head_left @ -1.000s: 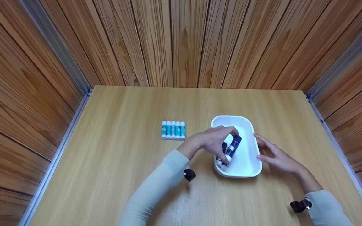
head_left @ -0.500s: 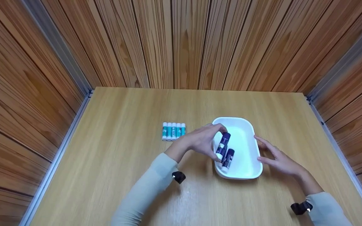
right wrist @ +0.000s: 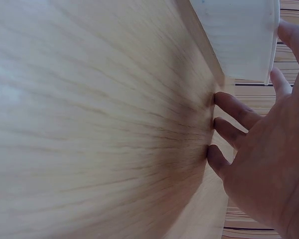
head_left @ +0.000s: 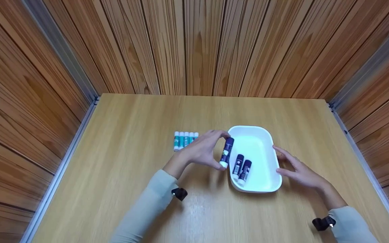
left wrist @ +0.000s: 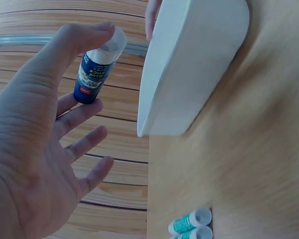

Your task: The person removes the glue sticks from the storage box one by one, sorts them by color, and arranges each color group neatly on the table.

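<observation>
A dark-blue glue stick (head_left: 227,152) is held aloft just beside the left rim of a white tub (head_left: 264,152), pinched end to end by the left hand (head_left: 199,148), thumb on its white end. Two more blue glue sticks (head_left: 245,171) lie inside the tub. The right hand (head_left: 299,172), fingers spread, touches the tub's right rim. Turquoise-and-white sticks (head_left: 181,139) lie in a row on the worktop (head_left: 140,118), partly hidden by the left hand.
</observation>
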A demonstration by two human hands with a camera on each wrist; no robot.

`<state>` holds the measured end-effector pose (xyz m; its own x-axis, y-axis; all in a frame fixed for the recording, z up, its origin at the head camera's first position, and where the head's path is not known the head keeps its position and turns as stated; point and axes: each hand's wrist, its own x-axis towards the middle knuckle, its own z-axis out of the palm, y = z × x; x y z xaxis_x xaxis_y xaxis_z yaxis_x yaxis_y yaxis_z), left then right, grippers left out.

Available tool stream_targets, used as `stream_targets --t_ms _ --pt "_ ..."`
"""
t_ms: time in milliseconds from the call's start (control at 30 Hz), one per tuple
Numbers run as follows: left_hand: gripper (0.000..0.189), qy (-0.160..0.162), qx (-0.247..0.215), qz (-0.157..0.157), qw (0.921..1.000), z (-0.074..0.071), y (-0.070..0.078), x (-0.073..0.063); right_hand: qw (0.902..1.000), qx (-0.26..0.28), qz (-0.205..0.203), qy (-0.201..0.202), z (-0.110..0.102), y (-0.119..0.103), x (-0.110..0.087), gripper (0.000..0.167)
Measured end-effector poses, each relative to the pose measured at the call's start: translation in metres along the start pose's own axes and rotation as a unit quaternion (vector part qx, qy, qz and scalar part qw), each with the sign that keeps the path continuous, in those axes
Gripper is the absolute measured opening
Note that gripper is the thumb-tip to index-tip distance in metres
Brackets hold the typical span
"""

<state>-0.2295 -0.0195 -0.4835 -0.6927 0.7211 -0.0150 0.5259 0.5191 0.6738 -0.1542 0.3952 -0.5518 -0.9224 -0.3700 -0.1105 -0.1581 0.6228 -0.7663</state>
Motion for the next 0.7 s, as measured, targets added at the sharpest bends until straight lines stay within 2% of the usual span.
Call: stream_targets --t_ms 233,400,700 --pt "0.105 0.032 0.005 -0.02 0.9993 -0.005 -0.012 -0.017 0.9997 0.02 -0.011 -0.005 0.0 0.001 0.0 0.083" --pt "0.105 0.042 0.006 -0.044 0.9981 -0.008 -0.022 -0.03 0.9998 0.015 -0.008 -0.005 0.0 0.004 0.002 0.083" --pt "0.101 0.062 -0.023 -0.07 0.9953 -0.016 -0.036 -0.055 1.0 0.001 0.0 -0.005 0.0 0.003 0.002 0.082"
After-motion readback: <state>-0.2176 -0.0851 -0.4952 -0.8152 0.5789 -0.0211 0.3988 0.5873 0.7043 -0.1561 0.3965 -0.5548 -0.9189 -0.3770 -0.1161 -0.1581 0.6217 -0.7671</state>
